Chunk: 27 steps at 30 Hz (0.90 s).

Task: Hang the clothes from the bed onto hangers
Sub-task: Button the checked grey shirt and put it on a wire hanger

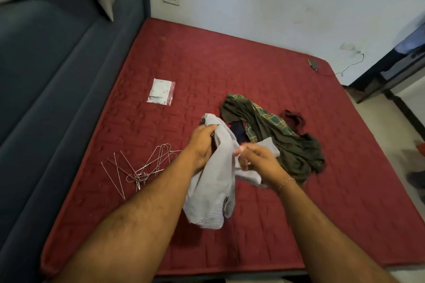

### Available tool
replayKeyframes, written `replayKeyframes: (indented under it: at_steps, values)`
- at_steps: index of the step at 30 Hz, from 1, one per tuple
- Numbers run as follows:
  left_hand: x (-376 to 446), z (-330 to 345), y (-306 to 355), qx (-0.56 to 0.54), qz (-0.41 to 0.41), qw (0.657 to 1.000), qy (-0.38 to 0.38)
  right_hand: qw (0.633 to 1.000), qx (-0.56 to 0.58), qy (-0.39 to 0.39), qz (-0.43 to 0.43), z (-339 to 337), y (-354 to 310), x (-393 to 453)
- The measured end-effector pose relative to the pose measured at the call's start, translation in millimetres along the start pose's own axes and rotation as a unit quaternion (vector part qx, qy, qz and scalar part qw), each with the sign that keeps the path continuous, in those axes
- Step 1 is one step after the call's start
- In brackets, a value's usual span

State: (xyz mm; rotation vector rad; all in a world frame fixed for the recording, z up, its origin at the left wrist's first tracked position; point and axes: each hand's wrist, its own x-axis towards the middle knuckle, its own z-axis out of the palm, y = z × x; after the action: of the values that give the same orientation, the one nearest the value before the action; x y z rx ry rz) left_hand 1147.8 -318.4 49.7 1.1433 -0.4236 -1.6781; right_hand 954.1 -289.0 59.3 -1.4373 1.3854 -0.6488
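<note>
While both the left hand [202, 142] and right hand [257, 158] grip a grey shirt [213, 181], nothing looks hung: hangers [140, 165] lie left, clothes [276, 135] beyond.

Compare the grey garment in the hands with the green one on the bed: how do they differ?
The grey garment is lifted off the mattress, held by the left hand and right hand; the green garment lies crumpled and untouched. Grey is pale with a striped part; green is dark with a checked part. Neither is on a hanger.
</note>
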Motion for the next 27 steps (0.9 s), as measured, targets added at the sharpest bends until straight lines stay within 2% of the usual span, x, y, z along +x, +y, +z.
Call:
replayKeyframes:
  at_steps: [2, 6, 8, 12, 14, 16, 18, 20, 21, 23, 24, 25, 27]
  values:
    - [2, 5, 8, -0.055, -0.01, 0.998, 0.002, 0.994, 0.043, -0.096, 0.038, 13, 1, -8]
    - [1, 12, 23, -0.119, -0.028, 0.992, -0.032, 0.991, 0.067, -0.106, 0.043, 29, 9, -8]
    - [2, 12, 28, -0.106, -0.022, 0.993, -0.052, 0.993, 0.043, -0.105, 0.036, 34, 3, -5]
    - [-1, 8, 36, -0.019, 0.002, 0.994, -0.108, 0.998, 0.061, 0.014, 0.021, 39, -18, 2]
    - [-2, 3, 40, 0.047, 0.047, 0.991, -0.113, 0.993, 0.09, 0.07, 0.017, 30, -28, 9]
    - [0, -8, 40, 0.143, 0.116, 0.98, -0.074, 0.968, 0.218, 0.111, 0.063, 22, -34, 14]
    - [2, -24, 35, 0.23, 0.182, 0.955, -0.045, 0.94, 0.307, 0.124, 0.085, 11, -38, 18]
    - [-2, -35, 27, 0.31, 0.229, 0.921, -0.054, 0.927, 0.352, 0.107, 0.069, 2, -44, 21]
    - [-5, -38, 22, 0.359, 0.273, 0.891, -0.049, 0.912, 0.4, 0.08, 0.046, 0, -47, 20]
    - [-13, -38, 10, 0.448, 0.408, 0.796, 0.007, 0.879, 0.454, 0.132, 0.061, -2, -53, 17]
    - [-18, -35, 5, 0.476, 0.453, 0.753, 0.03, 0.875, 0.46, 0.124, 0.089, -4, -52, 16]
    - [-22, -30, 0, 0.495, 0.466, 0.733, 0.027, 0.876, 0.457, 0.124, 0.093, -5, -48, 18]
    - [-24, -18, -9, 0.52, 0.428, 0.739, -0.025, 0.866, 0.476, 0.117, 0.094, -5, -47, 19]
